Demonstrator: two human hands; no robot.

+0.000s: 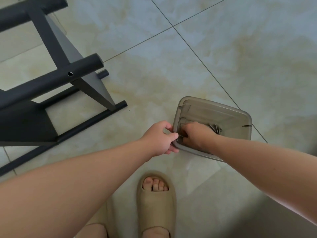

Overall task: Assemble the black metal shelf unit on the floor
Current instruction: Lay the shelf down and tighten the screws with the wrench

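While the black metal shelf unit [51,79] lies partly assembled on its side at the far left of the tiled floor [205,57], both hands work at a container to its right. Unit construction: round matte-black tubes joined by flat rectangular cross-members, with a tapered flat support [92,83] showing a greyer face and a flat dark panel [25,124] at the near left. One tube carries an open screw hole [70,73] close to its free end, and the tube ends are open. A thin black rod runs along the floor at the unit's near edge. The translucent grey plastic container [214,107], square with rounded corners, sits on the floor near the person, well apart from the unit. A cluster of metal screws [215,128] lies inside it toward the right. The left hand [159,136] grasps the container's left rim, thumb over the edge. The right hand [195,134] reaches inside with fingers curled downward; whether it holds a screw cannot be determined. A beige slipper [156,203] on a foot stands just near of the container.
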